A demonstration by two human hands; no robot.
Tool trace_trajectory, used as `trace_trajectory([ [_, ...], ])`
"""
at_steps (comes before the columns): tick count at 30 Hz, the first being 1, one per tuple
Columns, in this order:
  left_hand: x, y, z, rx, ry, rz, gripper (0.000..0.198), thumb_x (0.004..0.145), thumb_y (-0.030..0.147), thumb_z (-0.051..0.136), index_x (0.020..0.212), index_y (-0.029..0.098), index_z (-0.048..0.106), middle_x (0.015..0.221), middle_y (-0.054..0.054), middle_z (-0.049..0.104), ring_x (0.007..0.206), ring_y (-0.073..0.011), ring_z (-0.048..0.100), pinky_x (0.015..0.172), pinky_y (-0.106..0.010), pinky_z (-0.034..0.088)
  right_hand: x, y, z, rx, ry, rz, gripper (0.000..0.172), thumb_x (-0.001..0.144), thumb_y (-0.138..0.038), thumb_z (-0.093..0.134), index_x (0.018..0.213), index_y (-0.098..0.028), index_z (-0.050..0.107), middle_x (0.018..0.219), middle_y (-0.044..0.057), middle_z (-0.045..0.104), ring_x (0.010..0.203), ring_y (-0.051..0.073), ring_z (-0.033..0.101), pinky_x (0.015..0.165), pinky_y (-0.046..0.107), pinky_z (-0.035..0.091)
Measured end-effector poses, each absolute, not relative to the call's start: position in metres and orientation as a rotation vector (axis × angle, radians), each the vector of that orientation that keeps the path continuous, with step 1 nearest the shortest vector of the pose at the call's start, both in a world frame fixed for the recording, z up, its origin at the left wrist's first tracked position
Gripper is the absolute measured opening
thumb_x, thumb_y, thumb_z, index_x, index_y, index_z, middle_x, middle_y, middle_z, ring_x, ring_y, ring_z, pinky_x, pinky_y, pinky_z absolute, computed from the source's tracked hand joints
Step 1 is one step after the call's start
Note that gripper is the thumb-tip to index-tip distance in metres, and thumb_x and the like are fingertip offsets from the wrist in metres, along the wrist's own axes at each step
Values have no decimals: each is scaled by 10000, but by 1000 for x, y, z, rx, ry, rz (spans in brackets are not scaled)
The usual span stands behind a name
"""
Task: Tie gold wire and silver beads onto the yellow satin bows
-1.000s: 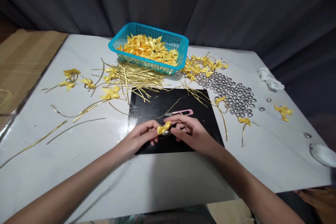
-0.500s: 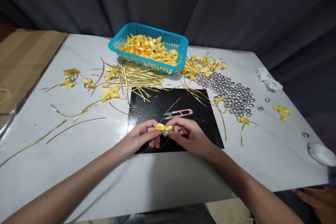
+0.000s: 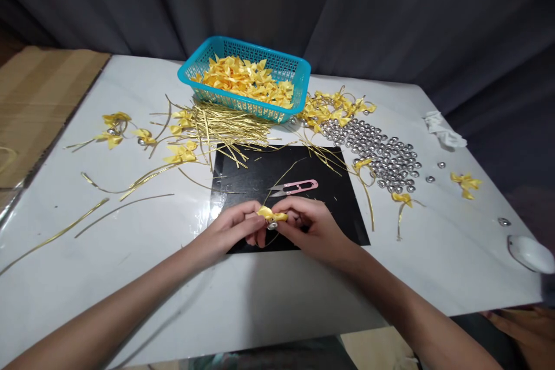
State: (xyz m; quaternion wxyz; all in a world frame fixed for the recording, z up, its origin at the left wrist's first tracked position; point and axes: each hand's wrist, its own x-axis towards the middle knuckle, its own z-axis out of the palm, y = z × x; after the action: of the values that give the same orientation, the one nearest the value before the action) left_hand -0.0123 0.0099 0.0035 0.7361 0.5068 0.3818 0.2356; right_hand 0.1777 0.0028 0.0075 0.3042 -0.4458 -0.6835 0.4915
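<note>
A yellow ribbon bow (image 3: 266,213) with a silver bead (image 3: 272,225) at its lower side is pinched between both hands over the black mat (image 3: 338,208). My left hand (image 3: 238,222) grips the bow's left end, and my right hand (image 3: 303,219) grips its right end. A thin gold cord (image 3: 284,173) extends up from the bow over the mat. Just beyond the fingers lie pink-handled thread snips (image 3: 299,187), touched by neither hand.
A blue basket (image 3: 186,72) of yellow bows stands at the back, with gold cords (image 3: 229,130) before it. Silver beads (image 3: 381,150) and finished-looking bows (image 3: 333,107) lie to the right. A white object (image 3: 531,254) sits near the right edge.
The bow has tilted slightly between my fingers, and the bead has shifted a little down and left. Both hands still hold the bow.
</note>
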Motion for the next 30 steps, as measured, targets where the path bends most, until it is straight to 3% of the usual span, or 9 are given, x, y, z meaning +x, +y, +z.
trace_trajectory([
  [5,-11,9,3,1113,888,528,264,857,380,497,692,175,527,609,9,580,591,-112,496,593,-235,394,178,1,8,-1205,-1864,1291,186,807,-246,573,970,-159,588,613,-33,481,455,52,355,444,188,316],
  [8,-10,9,3,1095,901,544,245,854,370,496,710,174,526,609,8,595,584,-109,506,588,-232,399,181,0,4,-1118,-1994,1166,257,859,-239,528,1111,-190,552,784,18,590,525,67,449,509,194,383],
  [12,-9,9,5,1126,900,513,237,856,338,492,683,177,506,597,12,611,588,-104,514,594,-223,398,187,2,1,-902,-2178,891,227,908,-150,439,1052,-205,604,835,27,625,722,84,565,640,177,426],
  [15,-9,9,7,1132,893,491,236,856,327,485,673,178,500,601,10,624,590,-103,518,594,-221,396,188,3,1,-894,-2352,570,248,924,-163,405,1046,-208,616,806,18,634,643,69,554,544,166,368],
  [18,-9,9,6,1120,894,485,240,857,322,480,665,179,494,599,9,630,584,-100,516,590,-218,394,187,2,2,-897,-2498,344,262,914,-146,364,877,-179,621,739,19,621,544,70,500,451,196,268],
  [20,-9,9,4,1118,902,492,239,858,322,483,667,180,493,593,12,631,577,-98,513,588,-215,392,186,0,2,-950,-2453,493,203,892,-135,386,800,-166,563,682,7,594,518,65,487,433,185,265],
  [22,-9,9,2,1122,910,501,238,859,326,486,674,178,502,592,13,632,576,-98,516,586,-213,392,185,-2,1,-1050,-2290,796,78,873,-154,441,879,-172,517,606,-31,536,483,53,476,431,150,308],
  [25,-9,10,1,1120,909,508,237,861,336,487,693,173,518,596,13,632,581,-98,526,584,-210,395,184,-5,-1,-1106,-2058,1103,249,838,-216,540,1070,-175,460,583,-66,493,460,44,479,460,128,377],
  [30,-9,11,2,1088,916,524,226,857,336,490,708,170,523,581,15,624,578,-97,519,581,-208,398,182,-5,-4,-1165,-2024,1060,216,844,-279,559,1030,-171,575,591,-41,523,463,48,472,475,154,389],
])
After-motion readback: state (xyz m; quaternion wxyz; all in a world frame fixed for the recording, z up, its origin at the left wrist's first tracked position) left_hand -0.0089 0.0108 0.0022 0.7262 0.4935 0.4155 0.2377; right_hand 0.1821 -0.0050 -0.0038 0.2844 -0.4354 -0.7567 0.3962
